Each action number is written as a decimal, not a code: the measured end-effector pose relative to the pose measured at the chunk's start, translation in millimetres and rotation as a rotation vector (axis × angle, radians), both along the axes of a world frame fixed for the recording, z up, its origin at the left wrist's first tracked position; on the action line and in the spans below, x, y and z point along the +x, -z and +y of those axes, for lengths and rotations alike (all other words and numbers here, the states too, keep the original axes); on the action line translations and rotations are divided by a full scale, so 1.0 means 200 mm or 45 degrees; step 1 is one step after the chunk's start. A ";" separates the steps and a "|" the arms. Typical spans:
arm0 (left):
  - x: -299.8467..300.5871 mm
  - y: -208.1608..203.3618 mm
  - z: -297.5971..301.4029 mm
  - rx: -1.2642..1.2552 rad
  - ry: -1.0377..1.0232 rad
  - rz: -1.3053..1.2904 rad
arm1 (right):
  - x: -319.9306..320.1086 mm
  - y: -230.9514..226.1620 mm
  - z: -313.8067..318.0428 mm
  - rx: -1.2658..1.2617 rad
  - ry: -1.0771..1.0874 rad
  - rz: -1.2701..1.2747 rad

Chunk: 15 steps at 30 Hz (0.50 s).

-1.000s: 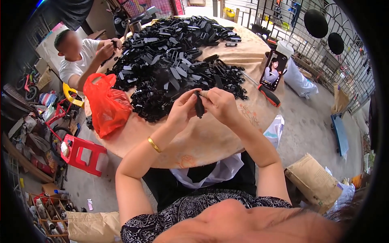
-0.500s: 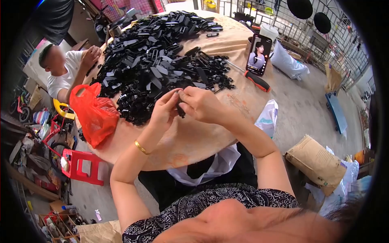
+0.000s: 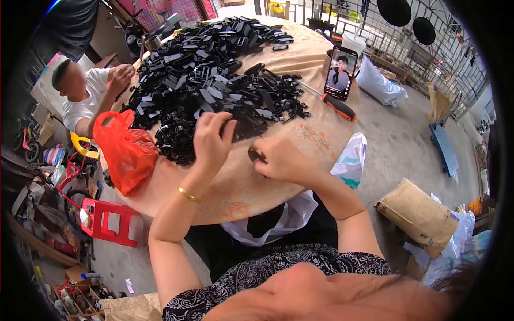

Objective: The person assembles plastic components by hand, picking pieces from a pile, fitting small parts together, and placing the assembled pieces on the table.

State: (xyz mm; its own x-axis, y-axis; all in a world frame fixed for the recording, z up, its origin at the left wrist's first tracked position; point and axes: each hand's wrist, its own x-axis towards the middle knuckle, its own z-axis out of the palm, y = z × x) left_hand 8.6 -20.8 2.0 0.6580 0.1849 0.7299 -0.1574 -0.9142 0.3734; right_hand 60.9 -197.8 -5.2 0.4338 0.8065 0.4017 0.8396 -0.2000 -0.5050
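A large heap of small black plastic pieces (image 3: 176,80), many flat and elongated, covers much of the cloth-covered round table (image 3: 235,198). At the heap's near edge is my left hand (image 3: 210,142), its fingers curved with a gap between thumb and fingertips. A dark smear beside those fingertips is too blurred to make out. To the right, over bare cloth, my right hand (image 3: 286,158) is closed on a small black plastic piece (image 3: 256,155), mostly covered by the fingers. My two hands are apart.
A red plastic bag (image 3: 126,155) lies at the table's left edge. Right of the heap are a screwdriver (image 3: 338,108) and an upright phone (image 3: 340,72). Another person (image 3: 88,93) sits far left, hands at the heap. A red stool (image 3: 110,222) and brown sack (image 3: 417,214) stand on the floor.
My hands were together with a black piece between them. Now they have parted: the left has moved slightly up at the heap, the right down and to the right.
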 end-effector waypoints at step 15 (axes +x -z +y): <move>-0.01 0.01 0.06 0.313 -0.263 0.257 | 0.48 0.13 -0.20 -0.059 0.674 -0.195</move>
